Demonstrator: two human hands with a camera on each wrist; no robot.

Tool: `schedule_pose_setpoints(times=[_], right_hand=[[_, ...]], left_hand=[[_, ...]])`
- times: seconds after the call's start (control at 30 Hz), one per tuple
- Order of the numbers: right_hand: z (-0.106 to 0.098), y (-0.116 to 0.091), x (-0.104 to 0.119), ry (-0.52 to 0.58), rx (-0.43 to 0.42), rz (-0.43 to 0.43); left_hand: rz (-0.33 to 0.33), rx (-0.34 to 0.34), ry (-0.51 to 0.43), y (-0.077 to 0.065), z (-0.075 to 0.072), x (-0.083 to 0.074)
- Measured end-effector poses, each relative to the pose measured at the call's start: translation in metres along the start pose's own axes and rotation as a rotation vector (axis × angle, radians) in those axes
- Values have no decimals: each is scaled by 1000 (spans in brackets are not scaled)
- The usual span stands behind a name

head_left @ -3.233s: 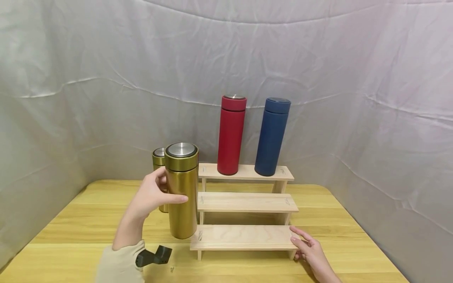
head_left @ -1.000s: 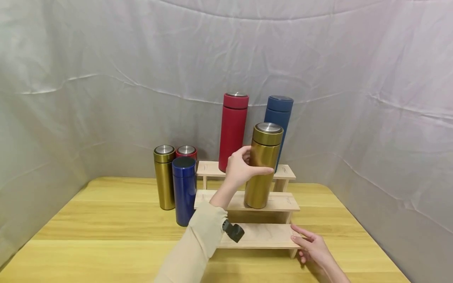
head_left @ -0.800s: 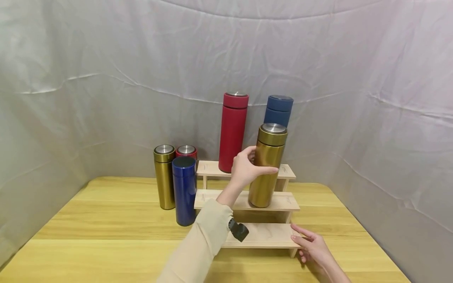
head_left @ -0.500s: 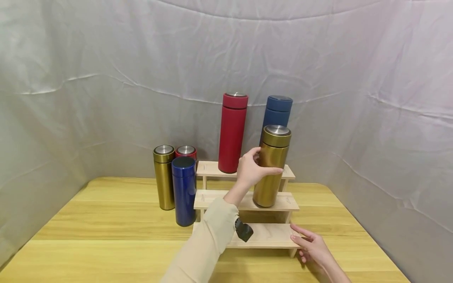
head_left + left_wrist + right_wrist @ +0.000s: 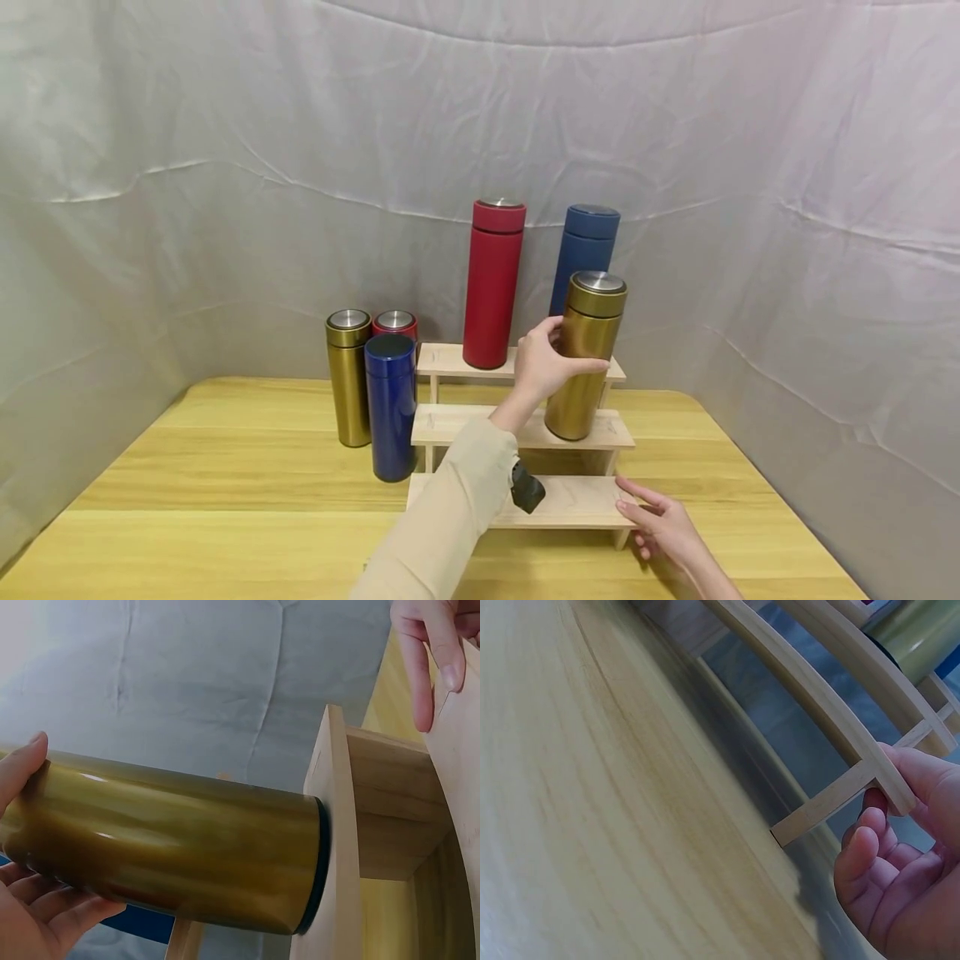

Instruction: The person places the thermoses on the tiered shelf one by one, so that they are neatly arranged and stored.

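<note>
My left hand (image 5: 546,362) grips a gold thermos flask (image 5: 590,358) round its middle, thumb in front. The flask stands upright at the right part of the middle step of a three-step wooden display rack (image 5: 457,422). Its base meets the board in the left wrist view, where the gold flask (image 5: 187,840) lies sideways across the picture. At the right end of the lowest step, my right hand (image 5: 663,527) pinches the board's corner. The right wrist view shows the right hand (image 5: 911,862) with its thumb side on the board and other fingers curled beneath.
On the top step stand a red flask (image 5: 495,283) and a blue flask (image 5: 585,250), the latter partly hidden by the gold one. Left of the rack, a second gold flask (image 5: 348,383), a dark blue flask (image 5: 391,408) and a mostly hidden red flask (image 5: 395,321) stand on the wooden table (image 5: 225,467).
The left hand has carried the gold flask from left of the rack onto the middle step, then rightward along it. My right hand has kept its hold on the lowest step.
</note>
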State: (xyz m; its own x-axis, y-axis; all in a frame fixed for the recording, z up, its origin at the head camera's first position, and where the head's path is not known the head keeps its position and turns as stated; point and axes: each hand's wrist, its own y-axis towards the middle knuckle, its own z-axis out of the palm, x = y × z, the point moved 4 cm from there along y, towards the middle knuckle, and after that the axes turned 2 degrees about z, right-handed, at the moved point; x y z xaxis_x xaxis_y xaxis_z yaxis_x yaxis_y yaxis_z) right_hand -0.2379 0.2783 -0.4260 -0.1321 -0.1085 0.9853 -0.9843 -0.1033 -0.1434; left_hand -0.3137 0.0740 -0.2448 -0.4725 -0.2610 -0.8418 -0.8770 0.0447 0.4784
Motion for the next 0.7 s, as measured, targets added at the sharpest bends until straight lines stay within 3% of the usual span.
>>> schedule_pose_setpoints(times=[0.5, 0.7], right_hand=[[1, 0, -1, 54, -5, -7], [0, 1, -1, 2, -4, -16]], left_hand=[[50, -51, 110, -5, 10, -7], [67, -60, 177, -5, 11, -8]])
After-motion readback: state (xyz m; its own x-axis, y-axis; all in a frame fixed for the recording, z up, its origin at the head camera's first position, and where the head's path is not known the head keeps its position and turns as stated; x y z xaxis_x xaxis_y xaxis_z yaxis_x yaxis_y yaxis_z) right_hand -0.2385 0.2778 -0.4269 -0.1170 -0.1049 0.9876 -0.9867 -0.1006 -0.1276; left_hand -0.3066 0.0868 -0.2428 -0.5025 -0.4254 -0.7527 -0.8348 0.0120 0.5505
